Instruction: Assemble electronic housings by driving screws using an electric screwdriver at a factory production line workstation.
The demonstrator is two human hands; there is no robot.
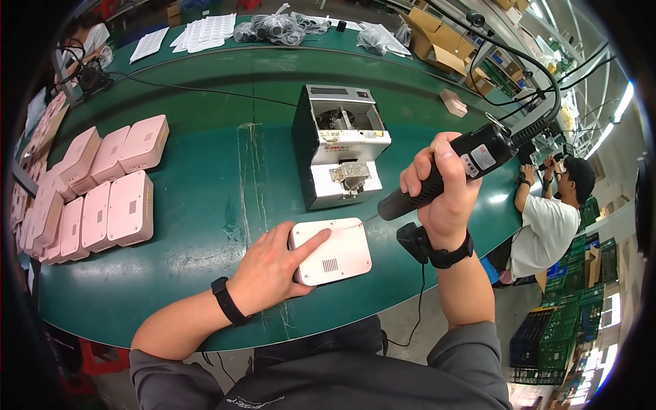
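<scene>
- Head view, hands: the left hand [273,270] lies flat, fingers spread, on the pale pink rounded rectangular plastic casing [331,251], pinning its left edge to the green belt-topped workbench [219,205]. The right hand [444,198] is wrapped tight round the black cylindrical electric screwdriver [447,179], held raised at the casing's 2 o'clock, bit end angled down-left and clear of the casing.
- Location: the casing sits at 6 o'clock from the grey-and-white box-shaped screw feeder [339,145], near the bench's front edge.
- Risk, judged: the left index finger reaches well onto the casing's top face; a descending bit could strike it.
- Risk, judged: only one side is pinned, so driver torque could spin or slide the casing toward the near edge.
- Risk, judged: the driver's black cable [547,89] loops overhead; drag could pull the bit off line and scar the plastic.
- Count: one casing in hand; one driver; one feeder; roughly a dozen like pink casings stacked [102,198] at 9 o'clock, the far ones too crowded to count exactly.
- Count: one other person [550,219] at 3 o'clock.
</scene>
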